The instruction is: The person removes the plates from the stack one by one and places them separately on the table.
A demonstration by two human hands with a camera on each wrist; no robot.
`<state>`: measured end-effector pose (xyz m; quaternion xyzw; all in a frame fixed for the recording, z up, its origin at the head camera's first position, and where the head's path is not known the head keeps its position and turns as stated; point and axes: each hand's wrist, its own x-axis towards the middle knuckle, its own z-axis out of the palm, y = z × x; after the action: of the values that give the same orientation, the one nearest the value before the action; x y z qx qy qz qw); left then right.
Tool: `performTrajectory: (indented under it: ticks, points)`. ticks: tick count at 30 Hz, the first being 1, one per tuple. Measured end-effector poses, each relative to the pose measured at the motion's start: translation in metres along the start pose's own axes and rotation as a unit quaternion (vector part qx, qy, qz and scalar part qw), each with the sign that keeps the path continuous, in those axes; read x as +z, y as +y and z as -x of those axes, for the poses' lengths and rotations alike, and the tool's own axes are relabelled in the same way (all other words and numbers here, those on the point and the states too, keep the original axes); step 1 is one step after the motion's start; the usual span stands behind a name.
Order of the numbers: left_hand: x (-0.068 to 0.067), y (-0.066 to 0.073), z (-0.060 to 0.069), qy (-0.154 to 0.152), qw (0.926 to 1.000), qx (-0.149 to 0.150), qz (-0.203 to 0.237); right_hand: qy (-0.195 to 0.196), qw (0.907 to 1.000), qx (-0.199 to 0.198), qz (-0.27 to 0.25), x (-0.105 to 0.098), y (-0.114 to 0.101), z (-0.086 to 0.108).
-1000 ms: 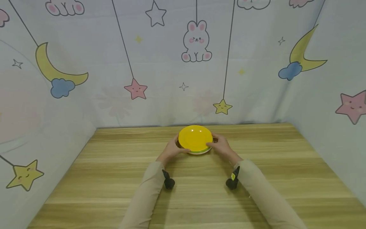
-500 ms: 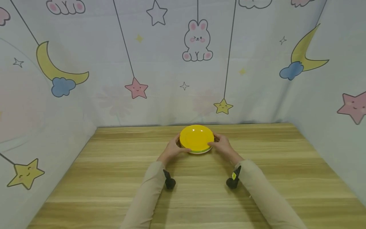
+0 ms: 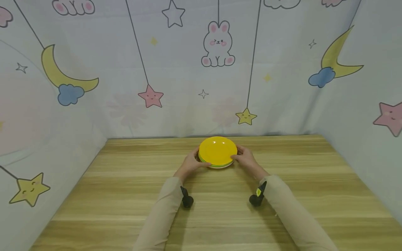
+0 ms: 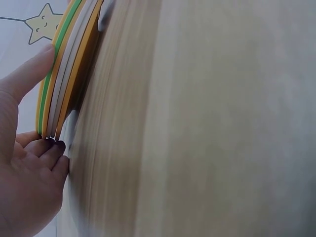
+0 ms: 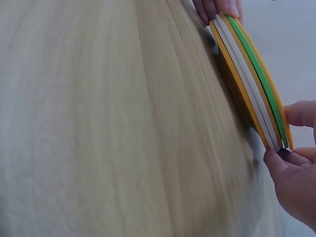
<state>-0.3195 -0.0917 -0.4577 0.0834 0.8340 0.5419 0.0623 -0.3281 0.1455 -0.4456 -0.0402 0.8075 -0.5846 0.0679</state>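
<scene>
A stack of several round plates (image 3: 218,150) is at the back middle of the table, with a yellow plate on top. From the side, in the left wrist view, the stack's rims (image 4: 63,69) show yellow, green and white layers. My left hand (image 3: 190,164) grips its left side, thumb at the upper rim and fingers at the lower edge. On the opposite side, my right hand (image 3: 247,161) holds the rim the same way, thumb above, as the right wrist view also shows. Whether the stack's underside touches the table cannot be made out.
The wood-grain table (image 3: 220,216) extends in front of the stack and to both sides. A white cloth backdrop (image 3: 182,62) printed with a rabbit, moons and stars rises close behind the plates and along both sides. Black wrist devices (image 3: 187,200) sit below the sleeves.
The plates and both hands appear slightly further right in the head view, largely along with the background. Both hands keep their grip on the stack.
</scene>
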Motion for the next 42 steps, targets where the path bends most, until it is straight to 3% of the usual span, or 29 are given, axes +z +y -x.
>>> performTrajectory:
  ticks: [19,22,33,42]
  points:
    - [0.001,0.004,0.003,0.004,0.9999,0.009,0.01,-0.002,0.9989,-0.001,-0.047,-0.007,0.005,-0.001]
    - [0.002,-0.001,0.0,0.009,0.9999,0.01,0.002,0.007,0.9989,0.002,-0.046,-0.007,0.005,-0.002]
    - [0.002,-0.001,0.002,0.005,0.9997,0.018,-0.013,0.042,0.9976,0.027,-0.049,-0.015,0.001,0.0]
    - [0.002,-0.002,0.002,0.011,0.9996,0.01,-0.023,0.028,0.9942,0.028,-0.1,-0.024,-0.004,0.005]
